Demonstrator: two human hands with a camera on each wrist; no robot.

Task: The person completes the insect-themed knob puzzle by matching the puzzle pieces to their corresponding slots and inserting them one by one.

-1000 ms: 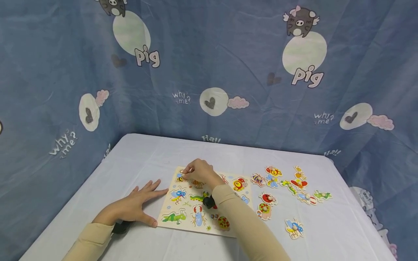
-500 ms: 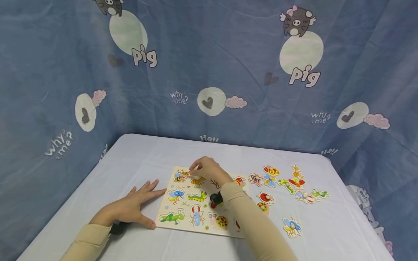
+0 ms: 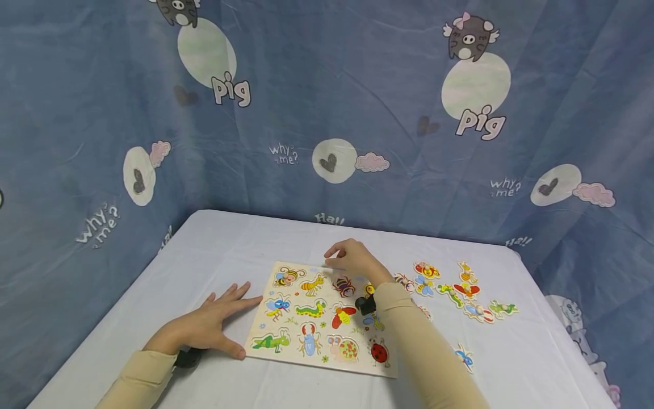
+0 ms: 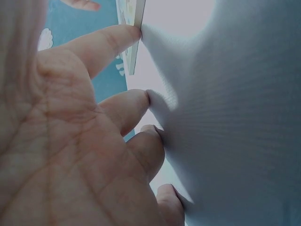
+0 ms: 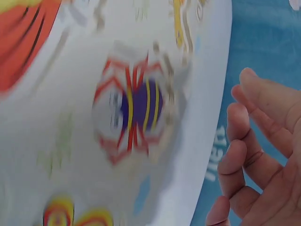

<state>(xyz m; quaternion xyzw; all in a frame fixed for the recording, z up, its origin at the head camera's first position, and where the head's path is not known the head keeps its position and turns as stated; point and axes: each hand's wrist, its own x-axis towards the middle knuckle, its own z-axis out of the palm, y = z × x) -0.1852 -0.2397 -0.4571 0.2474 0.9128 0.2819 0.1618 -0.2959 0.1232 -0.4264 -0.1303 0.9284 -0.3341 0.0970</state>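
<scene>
A flat wooden peg puzzle board (image 3: 291, 358) printed with insects lies on the white table. My left hand (image 3: 204, 324) rests spread at its left side, with the thumb and a fingertip touching its edge. In the left wrist view the fingertips of my left hand (image 4: 70, 127) press on the cloth and the board's side. Above the board's far edge hovers my right hand (image 3: 355, 261), fingers loosely bent and holding nothing. The spider picture (image 5: 141, 103) lies below it in the right wrist view. A bee (image 3: 287, 276) fills the far left corner of the board.
Loose insect pieces lie right of the board, among them a caterpillar (image 3: 451, 294), a grasshopper (image 3: 503, 308) and a yellow-and-red ladybird (image 3: 426, 269). A blue mosquito piece (image 3: 464, 358) lies nearer, partly behind the right sleeve (image 3: 419, 341). A blue printed curtain (image 3: 286, 193) hangs behind the table.
My right hand has left the bee at the far left corner and moved right along the board's far edge, uncovering the bee and wasp pictures. My left hand stays in place.
</scene>
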